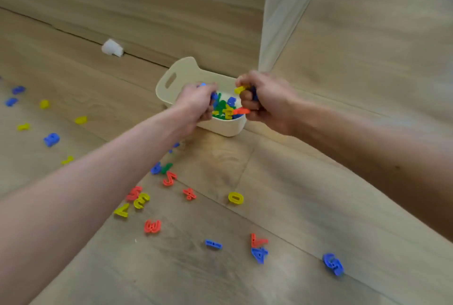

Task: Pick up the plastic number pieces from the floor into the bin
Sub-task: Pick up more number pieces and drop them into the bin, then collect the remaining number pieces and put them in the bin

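**Two fistfuls over the bin, plenty left on the floor**

Both hands are curled tight right above the open bin. The left hand (pixel 196 103) grips blue pieces that poke out between its fingers. The right hand (pixel 264 101) grips a mixed clutch, with yellow, blue and orange-red bits showing. Neither load has been dropped yet.

Just beneath them the cream bin (pixel 186 71) already holds a heap of number pieces (pixel 225 108) in green, blue and yellow, so a fair share of the work looks done.

A good deal remains, going by the floor (pixel 294 206). Near the person lie a red 5 (pixel 169 178), a yellow 0 (pixel 235 198), a yellow 7 (pixel 121 211), a red 3 (pixel 152 226), a blue 4 (pixel 259 254) and a blue piece (pixel 333 263) off to the right. More blue and yellow ones are scattered well apart on the far left — too blurred to read. I would put the task somewhere around the middle
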Demonstrator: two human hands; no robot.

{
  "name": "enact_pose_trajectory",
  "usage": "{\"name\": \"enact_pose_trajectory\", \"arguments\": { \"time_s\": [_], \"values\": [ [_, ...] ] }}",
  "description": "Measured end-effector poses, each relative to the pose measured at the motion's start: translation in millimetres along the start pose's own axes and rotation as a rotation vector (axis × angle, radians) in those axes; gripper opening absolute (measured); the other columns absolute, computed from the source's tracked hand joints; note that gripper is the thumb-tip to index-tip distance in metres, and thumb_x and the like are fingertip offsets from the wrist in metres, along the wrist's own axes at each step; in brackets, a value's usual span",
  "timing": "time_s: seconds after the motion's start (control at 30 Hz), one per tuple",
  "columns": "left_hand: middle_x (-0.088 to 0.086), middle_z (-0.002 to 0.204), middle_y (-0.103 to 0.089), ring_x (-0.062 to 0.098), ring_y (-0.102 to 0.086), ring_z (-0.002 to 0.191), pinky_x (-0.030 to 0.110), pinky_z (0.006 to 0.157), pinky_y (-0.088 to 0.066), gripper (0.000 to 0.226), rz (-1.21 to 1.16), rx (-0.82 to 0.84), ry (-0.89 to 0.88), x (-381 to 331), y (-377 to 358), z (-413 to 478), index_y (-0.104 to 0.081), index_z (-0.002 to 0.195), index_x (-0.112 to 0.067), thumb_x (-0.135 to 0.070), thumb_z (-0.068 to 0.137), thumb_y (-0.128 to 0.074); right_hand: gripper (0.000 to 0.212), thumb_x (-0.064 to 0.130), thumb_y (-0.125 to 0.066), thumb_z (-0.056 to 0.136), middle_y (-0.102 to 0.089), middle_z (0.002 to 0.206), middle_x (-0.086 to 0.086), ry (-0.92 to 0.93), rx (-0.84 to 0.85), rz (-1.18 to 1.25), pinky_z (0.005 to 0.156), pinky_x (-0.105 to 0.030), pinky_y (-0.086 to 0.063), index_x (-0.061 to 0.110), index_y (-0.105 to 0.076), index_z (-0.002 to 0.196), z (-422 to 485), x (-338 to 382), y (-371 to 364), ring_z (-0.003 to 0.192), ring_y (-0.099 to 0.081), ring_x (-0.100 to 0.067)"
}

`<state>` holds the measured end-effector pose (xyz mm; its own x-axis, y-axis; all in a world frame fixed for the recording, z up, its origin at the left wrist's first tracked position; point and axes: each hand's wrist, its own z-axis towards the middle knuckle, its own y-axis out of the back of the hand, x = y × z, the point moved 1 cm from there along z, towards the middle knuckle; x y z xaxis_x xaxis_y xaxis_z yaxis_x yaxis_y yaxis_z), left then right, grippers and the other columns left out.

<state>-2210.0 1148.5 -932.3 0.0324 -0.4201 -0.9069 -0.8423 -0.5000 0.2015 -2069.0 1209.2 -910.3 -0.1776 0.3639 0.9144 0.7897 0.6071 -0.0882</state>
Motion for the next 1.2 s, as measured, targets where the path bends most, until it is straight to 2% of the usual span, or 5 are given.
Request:
{"name": "enact_pose_trajectory", "arguments": {
  "time_s": [0.27,0.37,0.47,0.77,1.2],
  "values": [
    [0.005,0.081,-0.052,0.020,-0.048,0.051,0.026,0.051,-0.043,0.035,0.065,-0.040,0.166,-4.2,36.3,84.6,-0.054,0.082,-0.014,-0.043,0.097,-0.044,0.021,0.022,-0.042,0.093,-0.051,0.067,-0.009,-0.206,-0.180,0.054,0.048,-0.020,-0.038,0.014,-0.050,0.076,111.7,0.2,-42.1,0.053,-0.047,-0.021],
    [0.008,0.083,-0.052,0.022,-0.051,0.062,0.030,0.062,-0.047,0.048,0.052,-0.026,0.194,-2.3,39.9,92.4,-0.058,0.085,-0.013,-0.052,0.099,-0.032,0.035,0.034,-0.037,0.100,-0.063,0.091,-0.017,-0.256,-0.155,0.056,0.066,-0.043,-0.061,0.010,-0.060,0.087,119.8,-6.2,-33.9,0.080,-0.064,-0.028],
    [0.006,0.089,-0.056,0.023,-0.052,0.080,0.035,0.078,-0.048,0.052,0.058,-0.013,0.195,0.8,43.0,97.1,-0.060,0.089,-0.014,-0.055,0.099,-0.028,0.049,0.044,-0.035,0.101,-0.065,0.115,-0.016,-0.273,-0.104,-0.026,0.088,-0.061,-0.053,0.009,-0.069,0.094,120.6,-5.8,-25.2,0.106,-0.061,-0.032],
    [0.007,0.095,-0.070,0.022,-0.068,0.095,0.038,0.094,-0.051,0.036,-0.020,-0.131,-0.041,-6.9,22.3,50.7,-0.061,0.085,-0.015,-0.039,0.099,-0.038,0.046,0.043,-0.039,0.102,-0.074,0.109,-0.011,-0.070,-0.136,-0.125,0.089,-0.040,-0.056,0.011,-0.071,0.093,75.3,-0.7,-8.9,0.105,-0.068,-0.025],
    [0.008,0.088,-0.069,0.012,-0.061,0.085,0.033,0.081,-0.050,0.022,0.156,0.329,-0.317,51.1,-118.1,-145.9,-0.065,0.089,-0.013,-0.031,0.089,-0.054,0.027,0.030,-0.047,0.103,-0.072,0.112,-0.014,-0.014,-0.169,-0.261,0.094,-0.045,-0.054,0.010,-0.066,0.106,-152.5,-75.5,125.9,0.100,-0.071,-0.025]
  ]
}}
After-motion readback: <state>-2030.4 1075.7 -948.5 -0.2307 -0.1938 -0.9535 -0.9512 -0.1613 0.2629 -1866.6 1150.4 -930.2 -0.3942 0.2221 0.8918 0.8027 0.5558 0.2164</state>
